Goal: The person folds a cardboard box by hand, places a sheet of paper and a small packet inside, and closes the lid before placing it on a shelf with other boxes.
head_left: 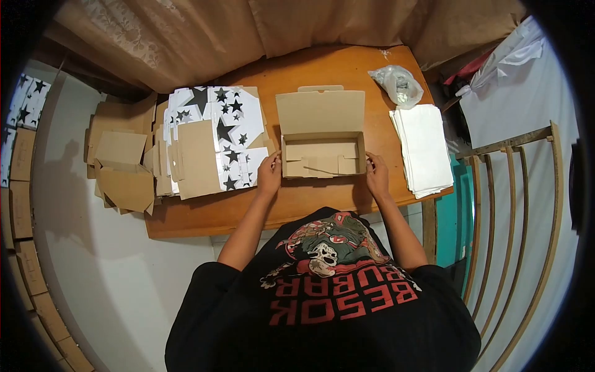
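While the open cardboard box (pixel 322 146) is resting near the front edge of the wooden table (pixel 322 65), its lid is standing raised at the back, and both hands are flanking it in the head view. The left hand (pixel 269 175) is touching its left side with bent fingers, and the right hand (pixel 377 175) is meeting its right side likewise; whether either is pinching the wall, I cannot tell. Star-printed cardboard (pixel 232 133) is lying stacked left of the box, with plain brown pieces (pixel 127 189) sitting farther left. To the right, white sheets (pixel 424 149) are lying piled, and a clear plastic bag (pixel 400 85) is resting just behind them.
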